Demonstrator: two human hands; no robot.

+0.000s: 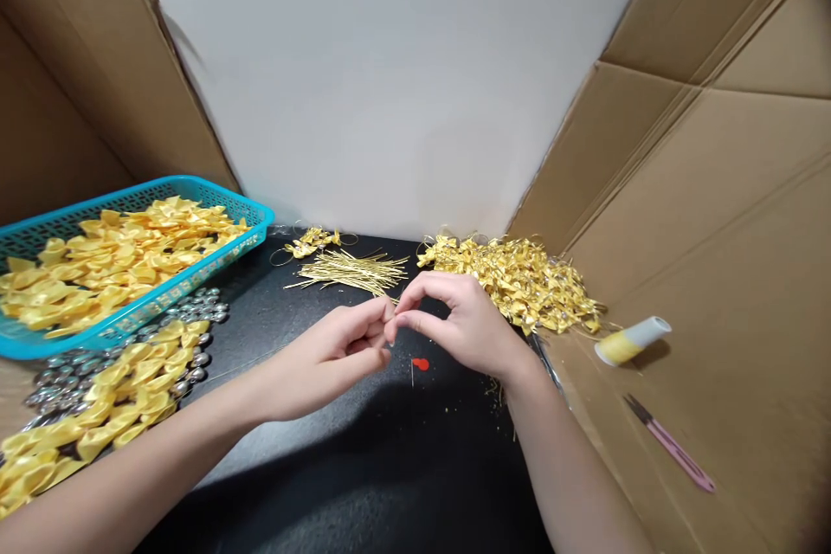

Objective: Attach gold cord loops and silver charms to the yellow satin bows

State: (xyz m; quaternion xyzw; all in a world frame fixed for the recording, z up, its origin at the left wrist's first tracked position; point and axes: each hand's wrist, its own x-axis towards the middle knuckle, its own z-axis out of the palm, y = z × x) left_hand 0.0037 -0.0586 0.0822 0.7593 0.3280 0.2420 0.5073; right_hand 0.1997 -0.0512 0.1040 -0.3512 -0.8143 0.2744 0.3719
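My left hand (344, 342) and my right hand (460, 320) meet over the black work surface, fingertips touching. Both are closed in a pinch; whatever lies between the fingertips is too small to make out. Just below them are a small red piece (421, 364) and a thin needle-like pin (412, 373). A fine pale thread (250, 364) shows on the surface beside my left forearm. Beyond my fingers lies a bundle of gold wire ties (354, 272). A heap of yellow ribbon bows (519, 277) sits behind my right hand.
At left, a blue basket (263, 225) holds yellow ribbon pieces. Silvery beads (71, 381) and more yellow bows (130, 398) lie before it. A few finished-looking bows (315, 241) sit at the back. On cardboard at right are a yellow thread spool (629, 342) and pink snips (675, 450).
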